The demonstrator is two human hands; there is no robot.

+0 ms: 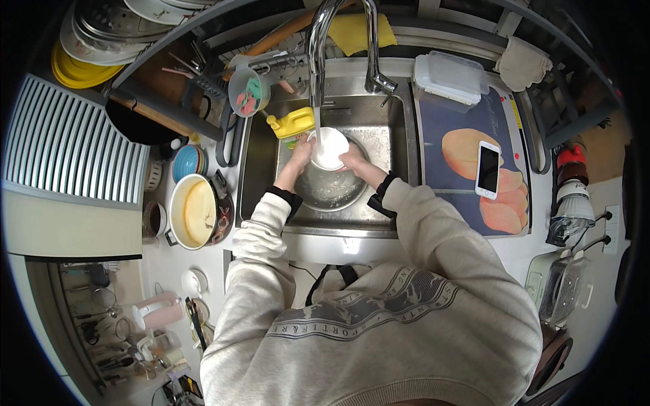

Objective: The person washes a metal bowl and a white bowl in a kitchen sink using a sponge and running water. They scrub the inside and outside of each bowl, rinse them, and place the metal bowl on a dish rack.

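Observation:
Water runs from the chrome faucet [317, 61] into a white bowl [330, 148] held between both my hands over the stainless steel sink [391, 147]. My left hand [302, 153] grips the bowl's left rim, and my right hand [354, 159] holds its right side; some fingers are hidden beneath and behind it. Under the bowl, a round metal basin [332, 193] with water in it rests in the sink. A yellow bottle [297, 122] lies on its side just beyond my left hand, with a green and pink item partly covered next to it.
Left of the sink stand a large pot [192, 212], stacked blue bowls [187, 163] and a clear cup with sponges [247, 94]. On the right, a white phone [488, 170] lies on a patterned mat [457, 203], behind it lidded plastic containers [448, 81]. A dish rack frame arches overhead.

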